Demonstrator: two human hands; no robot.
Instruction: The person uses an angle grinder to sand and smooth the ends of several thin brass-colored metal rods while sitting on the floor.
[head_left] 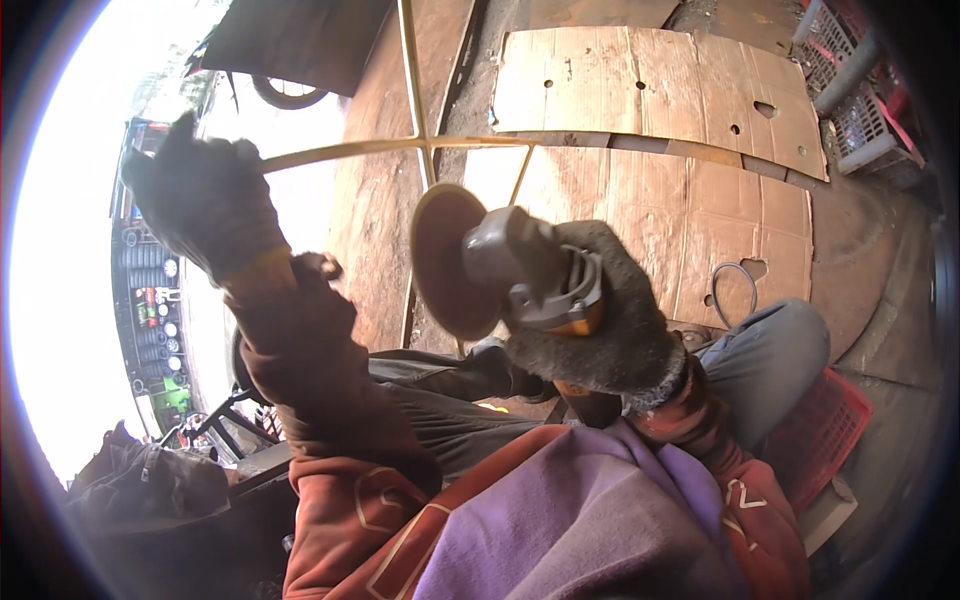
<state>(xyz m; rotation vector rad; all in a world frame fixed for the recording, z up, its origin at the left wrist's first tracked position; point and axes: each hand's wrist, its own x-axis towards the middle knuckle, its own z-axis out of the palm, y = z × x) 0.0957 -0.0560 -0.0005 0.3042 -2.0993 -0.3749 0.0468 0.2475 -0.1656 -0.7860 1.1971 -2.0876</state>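
Observation:
My right hand (600, 310), in a dark fuzzy glove, is wrapped round an angle grinder (515, 250). The grinder's round disc (447, 262) faces left, close below the joint of a thin brass-coloured metal frame (418, 142). Whether the disc touches the metal I cannot tell. At the far left my gloved left hand (205, 195) is closed round the end of the frame's crossbar (340, 153). One long bar of the frame runs up past the joint, and a shorter one slants down right of it. The left fingers are partly blurred against bright light.
Flat cardboard sheets (650, 85) lie on the ground ahead. Plastic crates (860, 110) stand at the far right, and a red crate (825, 435) sits beside my right knee (775, 345). A thin wire loop (735, 290) rests on the cardboard. A dark bag (145, 480) is at the lower left.

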